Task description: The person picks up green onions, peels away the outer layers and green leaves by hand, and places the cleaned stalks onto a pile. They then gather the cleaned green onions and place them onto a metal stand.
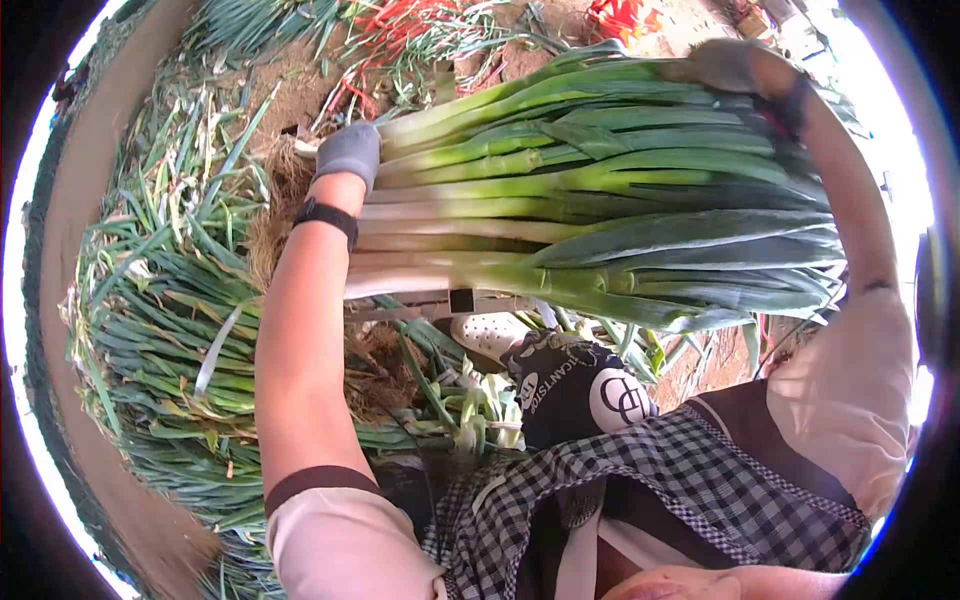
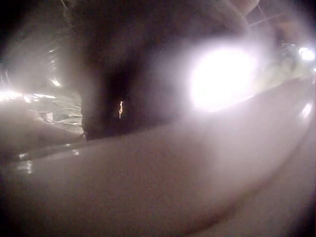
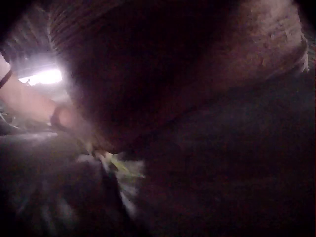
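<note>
A wide bundle of long green onions (image 1: 600, 180) lies across the head view, pale shanks to the left and dark leaves to the right. At its root end, my left hand (image 1: 348, 155), in a grey glove, grips the shanks along the far edge. Its fingers are hidden by the bundle. My right hand (image 1: 730, 65), also gloved, rests at the far edge of the leaves, its fingertips blurred. In the dim right wrist view, the knit glove (image 3: 173, 69) lies against dark leaves (image 3: 222, 148). Strong glare covers much of the left wrist view.
A large heap of green onions (image 1: 170, 330) spreads on the left, one bunch bound with a white strip (image 1: 215, 350). Red twine (image 1: 430, 25) lies among loose leaves on the far soil. Below the bundle are a white clog (image 1: 488, 335) and a black-clad leg (image 1: 560, 385).
</note>
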### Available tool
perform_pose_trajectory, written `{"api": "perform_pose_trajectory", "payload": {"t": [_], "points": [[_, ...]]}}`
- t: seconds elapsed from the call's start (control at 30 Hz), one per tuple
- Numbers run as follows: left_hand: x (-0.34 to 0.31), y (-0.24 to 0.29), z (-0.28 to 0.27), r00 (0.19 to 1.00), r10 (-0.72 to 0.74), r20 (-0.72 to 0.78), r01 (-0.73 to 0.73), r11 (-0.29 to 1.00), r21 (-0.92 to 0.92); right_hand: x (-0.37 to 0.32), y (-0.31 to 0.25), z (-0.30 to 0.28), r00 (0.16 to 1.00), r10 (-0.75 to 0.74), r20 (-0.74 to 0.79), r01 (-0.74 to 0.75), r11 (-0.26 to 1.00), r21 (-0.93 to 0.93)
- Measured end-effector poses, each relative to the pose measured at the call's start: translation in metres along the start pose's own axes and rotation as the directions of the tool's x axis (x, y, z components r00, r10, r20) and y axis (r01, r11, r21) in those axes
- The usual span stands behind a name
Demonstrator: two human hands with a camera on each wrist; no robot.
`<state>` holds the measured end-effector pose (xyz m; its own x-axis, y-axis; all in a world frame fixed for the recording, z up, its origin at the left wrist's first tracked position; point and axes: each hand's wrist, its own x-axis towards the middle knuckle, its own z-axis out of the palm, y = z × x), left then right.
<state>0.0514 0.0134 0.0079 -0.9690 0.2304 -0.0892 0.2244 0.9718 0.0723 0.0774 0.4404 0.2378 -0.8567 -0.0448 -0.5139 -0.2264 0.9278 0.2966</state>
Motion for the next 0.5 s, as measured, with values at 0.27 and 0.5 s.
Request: {"api": "perform_pose_trajectory", "payload": {"t": [0.27, 0.5], "points": [[0.003, 0.006, -0.010, 0.997, -0.042, 0.064, 0.041, 0.999, 0.021, -0.020, -0.040, 0.027, 0.964, 0.047, -0.261, -0.086, 0.986, -0.142], [-0.005, -0.023, -0.029, 0.969, 0.069, 0.238, 0.024, 0.930, -0.368, -0.016, -0.024, 0.046, 0.898, 0.075, -0.433, -0.138, 0.984, -0.115]]}}
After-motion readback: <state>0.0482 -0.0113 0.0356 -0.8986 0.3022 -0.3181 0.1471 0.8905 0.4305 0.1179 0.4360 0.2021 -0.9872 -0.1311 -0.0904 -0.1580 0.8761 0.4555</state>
